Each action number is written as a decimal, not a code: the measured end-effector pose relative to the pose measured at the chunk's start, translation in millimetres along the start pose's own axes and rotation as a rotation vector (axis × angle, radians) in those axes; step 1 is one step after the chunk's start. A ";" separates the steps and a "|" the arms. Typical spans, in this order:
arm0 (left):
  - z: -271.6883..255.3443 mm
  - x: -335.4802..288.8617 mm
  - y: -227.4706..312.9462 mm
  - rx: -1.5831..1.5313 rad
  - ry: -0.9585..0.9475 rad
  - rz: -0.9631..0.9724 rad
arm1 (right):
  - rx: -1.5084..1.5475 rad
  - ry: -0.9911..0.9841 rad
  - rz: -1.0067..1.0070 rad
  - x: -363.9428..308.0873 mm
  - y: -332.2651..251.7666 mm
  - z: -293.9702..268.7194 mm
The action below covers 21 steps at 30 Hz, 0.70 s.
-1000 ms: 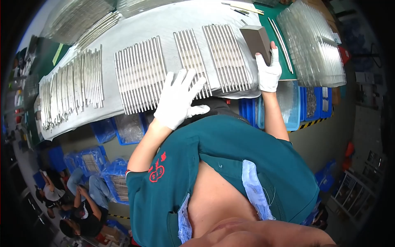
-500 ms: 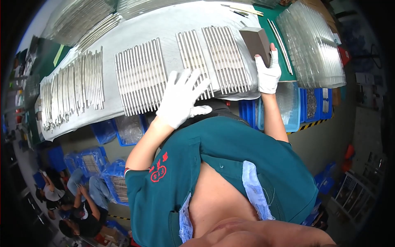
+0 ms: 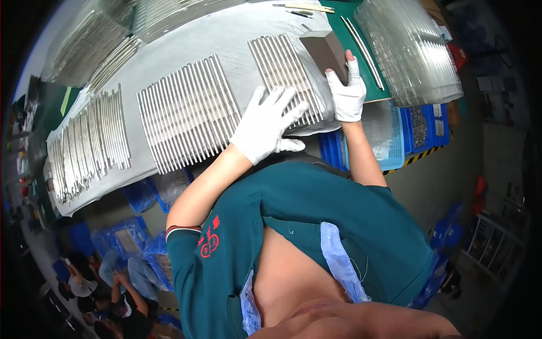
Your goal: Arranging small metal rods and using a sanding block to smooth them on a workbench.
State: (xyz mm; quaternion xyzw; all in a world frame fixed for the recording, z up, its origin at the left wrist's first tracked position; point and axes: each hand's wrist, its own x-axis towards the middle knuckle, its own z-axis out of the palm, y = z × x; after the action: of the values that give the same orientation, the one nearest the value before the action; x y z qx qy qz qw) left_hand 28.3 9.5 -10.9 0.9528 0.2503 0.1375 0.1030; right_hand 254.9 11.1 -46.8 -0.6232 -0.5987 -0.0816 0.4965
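Fingers spread, my left hand (image 3: pixel 270 125) in a white glove lies over the near end of the right-hand row of thin silvery metal rods (image 3: pixel 282 62). It appears to hold nothing; whether its fingertips touch the rods I cannot tell. My right hand (image 3: pixel 348 95), gloved with bare thumb and finger tips, grips the near end of a dark brown rectangular block (image 3: pixel 323 52), thumb on one side and fingers on the other. This block stands just right of that row. Left of my left hand is a wider row of rods (image 3: pixel 186 110), laid side by side.
A looser batch of rods (image 3: pixel 90 138) lies at the white-covered table's (image 3: pixel 186 42) left end. Stacked clear plastic trays (image 3: pixel 409 56) stand at right, more (image 3: pixel 84 42) at far left. Slim tools (image 3: pixel 305 8) lie at the back. Blue bins (image 3: pixel 420 127) sit below; people (image 3: pixel 121 294) sit behind.
The small middle group of rods now adjoins the left row, making it wider. My left hand has moved right to the right-hand row. The whole view has shifted; my right hand still grips the block.
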 end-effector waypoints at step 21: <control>-16.3 -33.8 -0.9 0.033 -0.069 -0.129 | 0.020 0.010 -0.048 1.2 -0.5 -1.6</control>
State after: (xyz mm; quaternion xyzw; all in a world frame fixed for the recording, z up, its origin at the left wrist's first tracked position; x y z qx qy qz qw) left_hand -5.5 -4.8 -2.9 0.9405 0.3096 0.0934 0.1045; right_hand 255.6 10.6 -44.9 -0.6034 -0.6116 -0.0905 0.5038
